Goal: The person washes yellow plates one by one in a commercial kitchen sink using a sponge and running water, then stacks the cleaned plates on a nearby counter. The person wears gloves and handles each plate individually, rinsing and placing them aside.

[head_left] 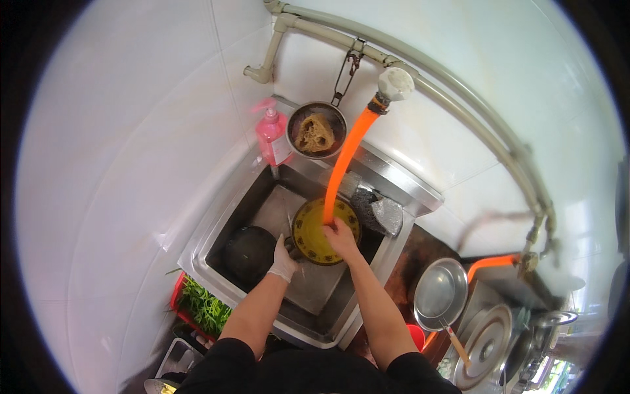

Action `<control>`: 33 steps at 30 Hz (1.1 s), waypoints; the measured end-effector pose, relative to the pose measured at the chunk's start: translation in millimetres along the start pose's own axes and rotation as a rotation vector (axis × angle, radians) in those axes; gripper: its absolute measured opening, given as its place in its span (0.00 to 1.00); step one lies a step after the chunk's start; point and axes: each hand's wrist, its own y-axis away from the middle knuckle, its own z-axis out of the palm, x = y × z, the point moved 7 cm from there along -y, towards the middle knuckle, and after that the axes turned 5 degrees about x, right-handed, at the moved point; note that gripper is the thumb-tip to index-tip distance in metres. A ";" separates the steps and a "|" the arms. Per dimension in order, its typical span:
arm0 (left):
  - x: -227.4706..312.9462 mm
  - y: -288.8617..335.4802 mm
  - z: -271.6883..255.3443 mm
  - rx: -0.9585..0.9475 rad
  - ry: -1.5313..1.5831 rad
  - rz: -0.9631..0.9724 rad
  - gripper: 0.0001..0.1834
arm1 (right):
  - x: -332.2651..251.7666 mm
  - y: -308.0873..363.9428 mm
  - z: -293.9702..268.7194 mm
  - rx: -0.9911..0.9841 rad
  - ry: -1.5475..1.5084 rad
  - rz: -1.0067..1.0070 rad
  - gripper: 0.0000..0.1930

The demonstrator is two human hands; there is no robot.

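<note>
A round yellow bowl (pixel 314 248) with dark motifs around its rim is in the steel sink (pixel 289 307). My left hand (pixel 283 261), in a pale thin glove, grips its left side, where a small dark part shows between thumb and fingers. My right hand (pixel 341 239) is closed around the lower end of an orange hose (pixel 348 148) over the bowl. The hose runs down from a white tap fitting (pixel 396 83). Left of the gloved hand, a dark round pot or bowl (pixel 249 255) rests in the sink.
A pink pump bottle (pixel 272 136) and a strainer (pixel 296 148) holding a tan scrubber (pixel 316 133) are behind the sink. Scouring pads (pixel 365 205) lie at its right. Leafy greens (pixel 207 307) fill a red crate at left. A long-handled pan (pixel 441 294) and lid (pixel 487 348) are at right.
</note>
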 end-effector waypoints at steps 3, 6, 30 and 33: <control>23.8 -5.5 -3.4 0.011 -0.087 0.062 0.39 | -2.4 14.9 -17.0 0.288 0.170 -0.218 0.19; 24.2 -10.2 -5.3 -0.101 -0.079 0.056 0.34 | 19.1 45.4 -34.0 0.537 0.028 -0.187 0.20; -32.0 29.7 -67.3 0.051 -0.309 0.017 0.45 | -51.5 1.6 -1.1 0.373 0.000 -0.222 0.30; -43.5 33.2 -80.2 -0.005 -0.369 -0.026 0.47 | -58.5 -2.0 -0.2 0.379 0.046 -0.286 0.29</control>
